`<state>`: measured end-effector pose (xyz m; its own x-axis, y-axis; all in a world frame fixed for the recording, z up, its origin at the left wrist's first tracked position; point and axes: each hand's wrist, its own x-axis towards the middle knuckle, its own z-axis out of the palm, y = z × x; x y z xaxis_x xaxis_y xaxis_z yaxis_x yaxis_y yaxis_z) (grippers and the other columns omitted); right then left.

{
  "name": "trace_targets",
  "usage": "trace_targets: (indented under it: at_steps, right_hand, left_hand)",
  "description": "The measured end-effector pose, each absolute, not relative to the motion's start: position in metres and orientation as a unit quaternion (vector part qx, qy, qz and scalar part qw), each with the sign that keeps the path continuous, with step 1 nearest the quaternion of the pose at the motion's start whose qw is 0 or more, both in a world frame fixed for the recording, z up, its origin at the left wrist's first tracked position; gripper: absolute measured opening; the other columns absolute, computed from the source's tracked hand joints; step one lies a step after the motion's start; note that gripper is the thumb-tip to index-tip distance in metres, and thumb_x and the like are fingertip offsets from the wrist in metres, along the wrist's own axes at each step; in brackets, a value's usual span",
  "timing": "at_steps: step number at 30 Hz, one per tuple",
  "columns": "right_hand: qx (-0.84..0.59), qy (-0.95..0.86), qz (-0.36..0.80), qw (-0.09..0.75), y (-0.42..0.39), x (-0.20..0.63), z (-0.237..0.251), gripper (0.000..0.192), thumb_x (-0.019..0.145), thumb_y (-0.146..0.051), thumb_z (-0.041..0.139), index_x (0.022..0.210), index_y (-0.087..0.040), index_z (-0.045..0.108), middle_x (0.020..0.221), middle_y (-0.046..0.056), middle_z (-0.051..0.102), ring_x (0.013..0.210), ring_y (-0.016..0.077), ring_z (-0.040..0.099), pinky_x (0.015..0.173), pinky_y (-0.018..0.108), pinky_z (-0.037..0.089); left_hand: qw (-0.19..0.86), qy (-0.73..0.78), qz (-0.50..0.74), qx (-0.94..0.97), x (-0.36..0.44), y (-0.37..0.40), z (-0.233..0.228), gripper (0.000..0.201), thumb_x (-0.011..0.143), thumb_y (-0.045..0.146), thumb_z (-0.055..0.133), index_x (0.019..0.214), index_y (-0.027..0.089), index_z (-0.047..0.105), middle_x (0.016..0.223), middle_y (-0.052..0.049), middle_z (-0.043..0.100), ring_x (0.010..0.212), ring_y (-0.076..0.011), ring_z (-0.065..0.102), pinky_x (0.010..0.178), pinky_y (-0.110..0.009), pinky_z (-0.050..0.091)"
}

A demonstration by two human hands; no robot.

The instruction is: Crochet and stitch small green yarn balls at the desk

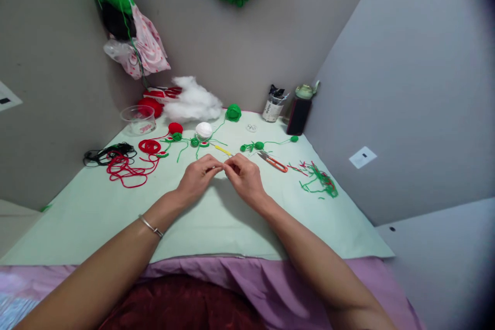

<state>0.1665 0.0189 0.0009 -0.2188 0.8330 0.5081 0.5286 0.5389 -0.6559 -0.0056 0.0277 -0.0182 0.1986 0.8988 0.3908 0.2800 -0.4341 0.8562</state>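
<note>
Both hands together at the middle of the pale green table point(96, 206), fingertips meeting. Left hand point(198, 178) with thumb and forefinger pressed together, right hand point(244, 178) likewise pinched — something very small or thin between them, too small to tell what. Silver bracelet point(150, 226) on the left wrist.

Just beyond the hands, a yellow hook point(223, 150), lying flat on the table. Right of the hands, near but apart, orange-handled snips point(274, 161). Further right of the hands, a heap of green and red yarn scraps point(320, 179). Beyond the hands, a white ball point(203, 130), a red ball point(175, 128) and small green crocheted pieces point(258, 145) with trailing green strands. Green yarn ball point(233, 112) behind the white ball. Left of the hands, well apart, a tangle of red yarn point(127, 170) and, further left, black cord point(106, 154). Clear plastic cup point(138, 119) and a mound of white stuffing point(193, 100) at the far edge of the table, beyond the red ball. Far right corner of the table — a jar point(273, 108) and a dark bottle point(299, 113) side by side, upright. Purple cloth point(240, 278) along the near edge, under the forearms.
</note>
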Motion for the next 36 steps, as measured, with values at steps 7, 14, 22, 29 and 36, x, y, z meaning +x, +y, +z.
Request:
trace_targets:
  at_steps: [7, 14, 22, 29, 36]
  right_hand:
    - [-0.466, -0.728, 0.234, 0.445, 0.032, 0.177, 0.000, 0.016, 0.089, -0.023, 0.062, 0.074, -0.019, 0.063, 0.074, 0.000, 0.060, 0.065, 0.0128, 0.051, 0.064, 0.027, 0.038]
    - [-0.466, -0.722, 0.282, 0.427, 0.031, 0.175, -0.001, 0.019, 0.085, -0.027, 0.063, 0.068, -0.019, 0.059, 0.067, -0.002, 0.057, 0.060, 0.0115, 0.047, 0.061, 0.026, 0.036]
    - [-0.487, -0.683, 0.249, 0.485, 0.036, 0.182, 0.010, 0.021, 0.084, -0.030, 0.060, 0.067, -0.019, 0.056, 0.066, -0.002, 0.055, 0.060, 0.0120, 0.046, 0.062, 0.027, 0.037]
    - [-0.509, -0.669, 0.248, 0.482, 0.045, 0.189, 0.006, 0.022, 0.084, -0.031, 0.062, 0.066, -0.020, 0.055, 0.063, -0.002, 0.054, 0.060, 0.0130, 0.046, 0.059, 0.027, 0.036]
    - [-0.446, -0.770, 0.129, 0.438, 0.032, 0.175, -0.007, 0.019, 0.093, -0.025, 0.057, 0.075, -0.020, 0.059, 0.074, 0.001, 0.058, 0.065, 0.0133, 0.051, 0.064, 0.027, 0.039]
  left_hand:
    - [0.387, 0.454, 0.482, 0.642, -0.006, 0.029, -0.013, 0.020, 0.070, 0.032, 0.081, 0.066, 0.019, 0.066, 0.075, 0.000, 0.060, 0.073, -0.0159, 0.055, 0.073, -0.032, 0.043]
    - [0.522, 0.401, 0.519, 0.546, -0.005, 0.031, -0.012, 0.028, 0.074, 0.036, 0.080, 0.076, 0.019, 0.058, 0.085, -0.001, 0.069, 0.081, -0.0152, 0.061, 0.079, -0.030, 0.045]
    - [0.509, 0.437, 0.529, 0.520, -0.012, 0.037, -0.011, 0.031, 0.070, 0.035, 0.082, 0.092, 0.019, 0.066, 0.078, 0.001, 0.067, 0.075, -0.0140, 0.060, 0.074, -0.028, 0.045]
    - [0.641, 0.370, 0.397, 0.543, -0.006, 0.027, -0.009, 0.026, 0.078, 0.042, 0.078, 0.078, 0.018, 0.070, 0.075, 0.000, 0.062, 0.071, -0.0129, 0.058, 0.079, -0.031, 0.052]
    - [0.704, 0.337, 0.503, 0.370, -0.012, 0.034, -0.003, 0.030, 0.068, 0.036, 0.089, 0.081, 0.014, 0.075, 0.074, 0.003, 0.055, 0.063, -0.0051, 0.049, 0.071, -0.019, 0.053]
